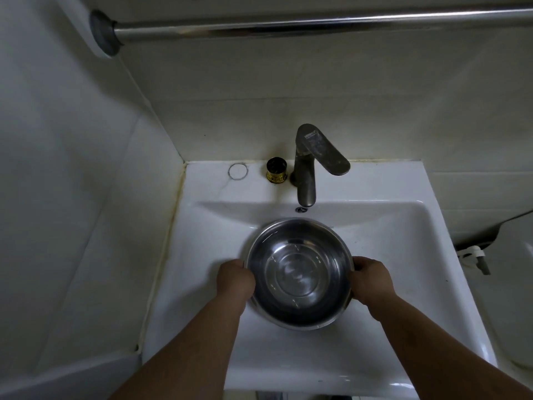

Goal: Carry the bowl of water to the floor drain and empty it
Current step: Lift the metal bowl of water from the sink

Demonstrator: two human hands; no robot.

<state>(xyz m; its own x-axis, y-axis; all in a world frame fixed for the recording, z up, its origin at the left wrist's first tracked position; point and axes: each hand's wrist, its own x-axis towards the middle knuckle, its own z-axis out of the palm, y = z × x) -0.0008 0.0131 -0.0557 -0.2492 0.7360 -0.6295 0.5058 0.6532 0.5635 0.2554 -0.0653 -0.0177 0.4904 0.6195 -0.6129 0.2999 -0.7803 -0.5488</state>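
Observation:
A round steel bowl [298, 272] with clear water in it sits in the white sink basin [389, 241], below the tap. My left hand [235, 280] grips the bowl's left rim and my right hand [370, 281] grips its right rim. Both forearms reach in from the bottom edge of the head view. No floor drain is in view.
A grey tap [310, 166] stands at the back of the sink, its spout over the bowl's far edge. A small gold and black cap [277, 170] stands left of it. A steel rail [288, 23] crosses overhead. Tiled walls close in on the left and behind. A toilet [513, 284] is at right.

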